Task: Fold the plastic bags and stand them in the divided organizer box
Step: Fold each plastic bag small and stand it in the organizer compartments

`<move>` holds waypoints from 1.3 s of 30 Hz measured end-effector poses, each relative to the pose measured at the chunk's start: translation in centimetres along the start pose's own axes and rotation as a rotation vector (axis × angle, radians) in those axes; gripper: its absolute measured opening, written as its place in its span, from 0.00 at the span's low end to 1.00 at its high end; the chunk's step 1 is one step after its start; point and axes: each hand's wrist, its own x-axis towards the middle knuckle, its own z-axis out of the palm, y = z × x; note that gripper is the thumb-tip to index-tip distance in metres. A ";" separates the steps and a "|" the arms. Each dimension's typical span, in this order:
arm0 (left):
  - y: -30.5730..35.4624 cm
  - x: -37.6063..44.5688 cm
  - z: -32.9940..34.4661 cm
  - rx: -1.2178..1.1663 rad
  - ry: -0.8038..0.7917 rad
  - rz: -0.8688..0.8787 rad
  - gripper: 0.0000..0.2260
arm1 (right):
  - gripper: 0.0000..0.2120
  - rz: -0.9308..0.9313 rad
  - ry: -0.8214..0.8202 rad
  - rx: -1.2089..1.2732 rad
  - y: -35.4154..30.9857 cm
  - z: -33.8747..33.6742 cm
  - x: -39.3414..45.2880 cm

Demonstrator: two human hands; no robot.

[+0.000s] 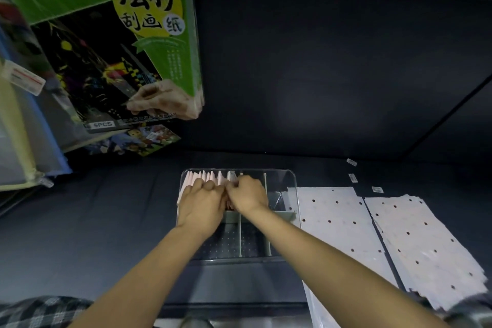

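My organizer box is clear, glossy plastic with smooth rounded corners; its dividers look matt, pale and opaque. The folded bags standing in it are thin pinkish plastic film with crisp creased edges. At three o'clock from the box, the flat bags are the same pale film, slightly wrinkled and punched with small round holes. The table surface is dark and matt, like cloth. At ten o'clock, the green pack is shiny, wrapped in glossy film.
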 end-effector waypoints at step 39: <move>18.2 -10.5 10.4 -0.163 -0.502 0.551 0.19 | 0.07 -0.287 -0.272 -0.242 36.2 -13.9 -14.8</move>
